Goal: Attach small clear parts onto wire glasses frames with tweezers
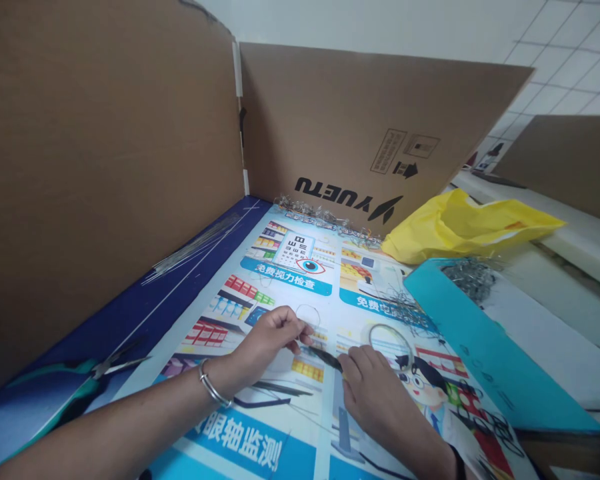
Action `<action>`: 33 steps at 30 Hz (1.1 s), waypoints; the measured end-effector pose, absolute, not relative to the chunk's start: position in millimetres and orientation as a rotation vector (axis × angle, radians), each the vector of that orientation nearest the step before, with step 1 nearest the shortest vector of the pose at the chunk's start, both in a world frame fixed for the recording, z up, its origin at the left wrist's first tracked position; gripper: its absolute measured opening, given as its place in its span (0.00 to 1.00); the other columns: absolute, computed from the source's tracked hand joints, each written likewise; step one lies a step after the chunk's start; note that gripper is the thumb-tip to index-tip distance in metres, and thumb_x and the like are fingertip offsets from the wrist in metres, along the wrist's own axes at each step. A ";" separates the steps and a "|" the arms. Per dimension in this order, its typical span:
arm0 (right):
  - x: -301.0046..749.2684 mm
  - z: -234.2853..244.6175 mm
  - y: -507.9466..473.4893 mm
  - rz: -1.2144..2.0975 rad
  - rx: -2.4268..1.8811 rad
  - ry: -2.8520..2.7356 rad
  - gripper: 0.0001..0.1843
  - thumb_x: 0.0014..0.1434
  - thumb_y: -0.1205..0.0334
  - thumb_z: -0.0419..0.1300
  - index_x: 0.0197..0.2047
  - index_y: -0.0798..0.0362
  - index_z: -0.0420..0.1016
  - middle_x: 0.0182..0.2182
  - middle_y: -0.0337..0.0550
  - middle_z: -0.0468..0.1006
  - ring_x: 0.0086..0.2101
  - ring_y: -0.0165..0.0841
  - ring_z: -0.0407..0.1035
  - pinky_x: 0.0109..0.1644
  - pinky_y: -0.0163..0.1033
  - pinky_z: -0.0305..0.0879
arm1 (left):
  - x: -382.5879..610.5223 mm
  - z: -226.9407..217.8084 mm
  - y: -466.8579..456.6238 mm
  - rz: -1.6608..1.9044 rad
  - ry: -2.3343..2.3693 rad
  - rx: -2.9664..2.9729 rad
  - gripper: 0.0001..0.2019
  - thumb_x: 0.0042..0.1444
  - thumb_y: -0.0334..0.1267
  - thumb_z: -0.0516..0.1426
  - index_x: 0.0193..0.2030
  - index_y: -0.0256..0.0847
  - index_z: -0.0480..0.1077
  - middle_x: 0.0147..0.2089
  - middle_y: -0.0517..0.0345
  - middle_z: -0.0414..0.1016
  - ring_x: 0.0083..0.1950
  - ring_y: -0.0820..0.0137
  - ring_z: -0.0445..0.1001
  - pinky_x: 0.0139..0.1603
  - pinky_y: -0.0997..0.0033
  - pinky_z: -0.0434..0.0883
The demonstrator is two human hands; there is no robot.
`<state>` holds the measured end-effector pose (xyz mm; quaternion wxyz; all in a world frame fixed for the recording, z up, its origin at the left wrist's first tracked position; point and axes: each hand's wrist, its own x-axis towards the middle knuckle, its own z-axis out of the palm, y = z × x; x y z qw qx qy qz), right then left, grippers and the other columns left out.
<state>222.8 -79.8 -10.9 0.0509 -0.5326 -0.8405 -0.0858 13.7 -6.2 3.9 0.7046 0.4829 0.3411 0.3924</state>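
Note:
My left hand (280,331) is closed in a pinch on a thin wire, part of which stands up as a small round loop (309,307) above the fingertips. In the fist of my right hand (373,383) is a dark, slender pointed tool (326,357), its tip reaching to the left fingertips. Its handle end is hidden by the palm, so its exact kind is unclear. Both hands are over a printed poster (325,420). A coil of wire (391,327) lies just beyond my right hand. Dark thin strips (263,403) rest below my left wrist.
Pliers with green handles (75,400) lie at left. Straight wires (195,248) lie along the left cardboard wall (105,133). Clear small pieces line the back cardboard panel (330,113). At right are a yellow bag (430,227) and a blue box (480,360) with tangled wire (470,280).

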 end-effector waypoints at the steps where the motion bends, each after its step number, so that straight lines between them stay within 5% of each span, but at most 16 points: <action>1: 223.9 -12.8 -78.2 -0.257 -1.622 -2.550 0.09 0.52 0.72 0.56 0.38 0.54 0.69 0.32 0.46 0.69 0.37 0.41 0.63 0.40 0.46 0.61 | 14.2 3.9 -6.1 0.876 0.762 1.079 0.11 0.56 0.41 0.56 0.28 0.37 0.63 0.35 0.53 0.76 0.35 0.71 0.73 0.32 0.74 0.67; 5: 227.9 -22.0 -75.6 -0.225 -1.636 -2.496 0.04 0.53 0.67 0.59 0.34 0.53 0.68 0.32 0.45 0.69 0.36 0.41 0.63 0.39 0.45 0.61 | 15.5 7.6 -6.1 0.889 0.798 1.098 0.10 0.56 0.39 0.56 0.27 0.37 0.63 0.34 0.54 0.75 0.34 0.71 0.73 0.31 0.74 0.66; 9: 226.2 -17.3 -79.5 -0.159 -1.695 -2.407 0.10 0.53 0.62 0.61 0.40 0.52 0.68 0.34 0.46 0.68 0.35 0.40 0.63 0.38 0.44 0.62 | 16.3 11.0 -6.9 0.922 0.863 1.105 0.10 0.56 0.39 0.54 0.27 0.38 0.63 0.31 0.55 0.75 0.33 0.72 0.71 0.31 0.74 0.66; 15: 212.8 4.1 -82.8 -0.379 -1.562 -2.312 0.12 0.60 0.55 0.54 0.42 0.54 0.69 0.36 0.49 0.70 0.36 0.41 0.62 0.38 0.45 0.60 | 18.5 9.4 -10.4 0.936 1.002 1.130 0.10 0.55 0.41 0.55 0.26 0.38 0.64 0.28 0.58 0.72 0.28 0.74 0.68 0.28 0.75 0.64; 33: 199.0 7.6 -83.3 -0.803 -1.429 -2.284 0.12 0.61 0.58 0.55 0.46 0.52 0.71 0.35 0.46 0.74 0.39 0.41 0.64 0.41 0.45 0.56 | 22.7 3.6 -14.8 0.968 1.066 1.068 0.12 0.53 0.45 0.56 0.25 0.39 0.63 0.24 0.62 0.70 0.25 0.73 0.69 0.25 0.75 0.66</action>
